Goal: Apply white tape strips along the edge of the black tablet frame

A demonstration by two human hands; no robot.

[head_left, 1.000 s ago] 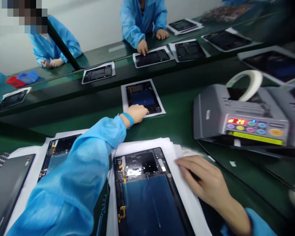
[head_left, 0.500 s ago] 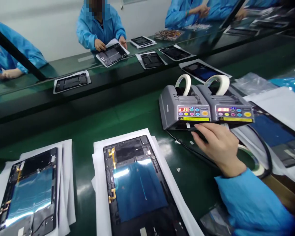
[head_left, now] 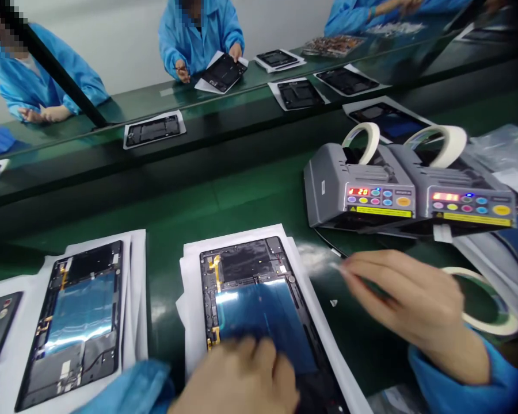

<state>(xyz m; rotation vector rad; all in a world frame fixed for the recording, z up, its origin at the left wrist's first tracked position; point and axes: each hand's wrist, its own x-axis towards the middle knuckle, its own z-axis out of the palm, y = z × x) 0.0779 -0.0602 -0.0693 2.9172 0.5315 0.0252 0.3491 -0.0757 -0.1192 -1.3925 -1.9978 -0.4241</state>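
Observation:
An opened tablet with a blue film-covered battery lies on white sheets in front of me. My left hand reaches over its lower part, fingers bent and smeared by motion; whether they touch the tablet I cannot tell. Between thumb and fingertips, my right hand pinches a small whitish piece of tape, right of the tablet's upper end. Behind that hand stands a grey twin tape dispenser with two white tape rolls on top. From its right-hand outlet a short tape end sticks out.
Another opened tablet rests on stacked sheets to the left, beside a dark panel. A loose tape roll lies under my right wrist. Across the raised shelf, co-workers in blue smocks sit among more tablets.
My right hand has come away from the dispenser, down and toward me, with the tape piece. My left hand has entered over the middle tablet. The view has shifted left.

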